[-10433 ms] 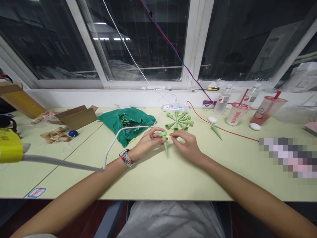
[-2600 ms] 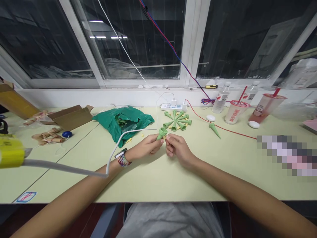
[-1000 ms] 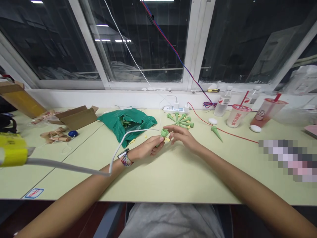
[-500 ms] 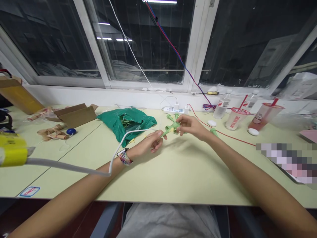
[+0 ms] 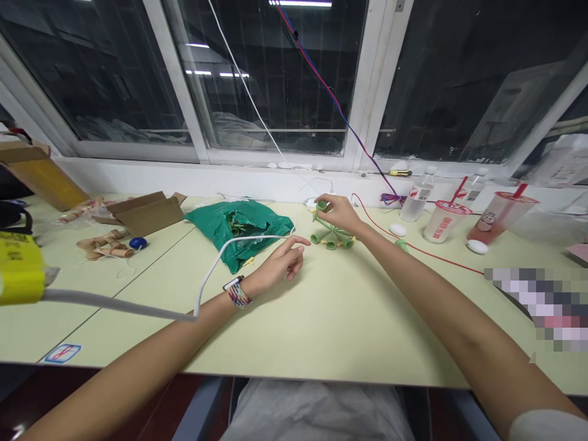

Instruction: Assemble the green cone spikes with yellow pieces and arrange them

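A green plastic assembly (image 5: 337, 236) with several cup-ended arms and small yellow parts stands on the table in front of me. My right hand (image 5: 340, 213) reaches over it from the right, its thumb and fingers closed on one upright green cup-ended piece (image 5: 321, 206) at the back. My left hand (image 5: 285, 260) hovers just left of the assembly with the index finger stretched out and the other fingers loosely curled. Nothing shows in it. A green plastic bag (image 5: 211, 223) lies behind it, torn open, with more green pieces inside.
A white cable (image 5: 211, 282) crosses my left forearm. Wooden toys (image 5: 108, 245), a blue ball (image 5: 137, 243) and an open cardboard box (image 5: 147, 211) lie left. Drink cups (image 5: 446, 222), bottles (image 5: 417, 196) and white oval objects (image 5: 397, 230) stand right, near a red cable (image 5: 441, 260).
My left hand has let go of a green arm of the assembly and now sits apart from it. My right hand has shifted up and back onto an upright piece. The view has tilted slightly.
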The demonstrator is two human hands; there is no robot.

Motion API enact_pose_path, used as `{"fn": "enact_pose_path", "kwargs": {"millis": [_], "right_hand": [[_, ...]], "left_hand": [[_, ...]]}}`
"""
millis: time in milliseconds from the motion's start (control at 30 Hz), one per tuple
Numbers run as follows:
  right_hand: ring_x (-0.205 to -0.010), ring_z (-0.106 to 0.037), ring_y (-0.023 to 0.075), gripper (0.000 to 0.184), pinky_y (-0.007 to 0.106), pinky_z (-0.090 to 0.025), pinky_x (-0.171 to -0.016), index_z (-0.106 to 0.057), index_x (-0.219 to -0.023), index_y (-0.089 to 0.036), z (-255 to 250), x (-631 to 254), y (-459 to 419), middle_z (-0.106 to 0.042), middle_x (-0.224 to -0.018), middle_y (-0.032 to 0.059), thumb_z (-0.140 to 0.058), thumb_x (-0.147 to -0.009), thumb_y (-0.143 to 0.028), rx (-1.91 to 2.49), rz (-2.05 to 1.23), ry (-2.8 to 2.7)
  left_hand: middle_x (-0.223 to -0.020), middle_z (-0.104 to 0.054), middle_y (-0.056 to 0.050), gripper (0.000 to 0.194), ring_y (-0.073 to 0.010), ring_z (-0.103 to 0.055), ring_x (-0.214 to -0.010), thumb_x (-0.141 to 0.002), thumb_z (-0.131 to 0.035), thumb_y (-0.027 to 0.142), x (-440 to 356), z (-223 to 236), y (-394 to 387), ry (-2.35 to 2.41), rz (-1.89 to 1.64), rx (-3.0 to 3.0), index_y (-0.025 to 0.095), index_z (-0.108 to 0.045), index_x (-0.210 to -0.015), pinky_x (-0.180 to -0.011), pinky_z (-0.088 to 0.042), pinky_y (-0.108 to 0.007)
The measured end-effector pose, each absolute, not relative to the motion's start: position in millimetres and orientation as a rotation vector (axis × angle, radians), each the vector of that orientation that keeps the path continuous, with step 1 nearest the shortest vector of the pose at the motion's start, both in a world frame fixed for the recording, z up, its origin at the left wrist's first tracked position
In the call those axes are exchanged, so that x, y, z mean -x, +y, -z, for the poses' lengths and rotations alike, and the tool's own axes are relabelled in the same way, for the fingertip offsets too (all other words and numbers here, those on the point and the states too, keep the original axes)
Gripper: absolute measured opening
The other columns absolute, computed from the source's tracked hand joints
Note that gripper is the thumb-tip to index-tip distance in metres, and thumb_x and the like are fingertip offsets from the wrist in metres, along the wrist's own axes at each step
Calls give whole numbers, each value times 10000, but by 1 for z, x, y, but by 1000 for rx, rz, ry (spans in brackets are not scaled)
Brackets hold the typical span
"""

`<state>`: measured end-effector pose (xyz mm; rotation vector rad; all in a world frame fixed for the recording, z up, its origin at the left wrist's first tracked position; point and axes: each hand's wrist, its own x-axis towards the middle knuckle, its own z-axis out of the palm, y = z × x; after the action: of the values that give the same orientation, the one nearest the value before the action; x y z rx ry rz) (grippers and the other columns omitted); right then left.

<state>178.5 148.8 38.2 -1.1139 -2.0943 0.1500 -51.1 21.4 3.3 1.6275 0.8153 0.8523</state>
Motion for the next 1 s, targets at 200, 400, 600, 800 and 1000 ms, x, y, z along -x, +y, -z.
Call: {"fn": "enact_pose_path", "kwargs": {"millis": [200, 400, 600, 800, 1000], "right_hand": [[-1034, -646, 255, 321, 293, -450, -772, -703, -1127, -210, -48, -163, 171, -716, -1170, 93, -662, -827, -317, 1343, 157, -2519], [-999, -667, 255, 405, 274, -451, -721, -703, -1150, -202, -44, -136, 183, -724, -1172, 102, -739, -768, -334, 1458, 13, -2640], [-912, -700, 249, 428, 266, -476, -687, -706, -1110, -172, -37, -121, 190, -756, -1048, 104, -811, -717, -304, 1528, -216, -2681], [-621, -677, 179, 409, 262, -532, -595, -701, -1003, -152, -36, -123, 200, -718, -730, 40, -877, -674, -319, 1624, -581, -2629], [-638, -683, 182, 370, 278, -581, -608, -705, -862, -145, -40, -127, 207, -696, -671, 32, -915, -583, -268, 1656, -799, -2601]], "left_hand": [[-678, -454, 51, 334, -124, -429, -570, -1019, -473, 448, 48, -6, 19, 810, -855, -1637, 219, -529, -1256, -510, -395, -224], [-699, -458, 43, 304, -124, -450, -581, -1011, -471, 430, 46, -4, 16, 819, -828, -1631, 224, -547, -1221, -520, -392, -223], [-671, -453, 46, 287, -122, -440, -559, -999, -479, 421, 44, -2, 16, 834, -788, -1639, 214, -559, -1181, -519, -377, -225], [-636, -448, 57, 312, -124, -438, -553, -996, -487, 451, 42, -2, 14, 837, -774, -1648, 218, -540, -1197, -525, -376, -222], [-646, -455, 61, 317, -122, -434, -555, -987, -504, 442, 43, -2, 15, 852, -779, -1642, 230, -526, -1221, -523, -371, -222]]}}
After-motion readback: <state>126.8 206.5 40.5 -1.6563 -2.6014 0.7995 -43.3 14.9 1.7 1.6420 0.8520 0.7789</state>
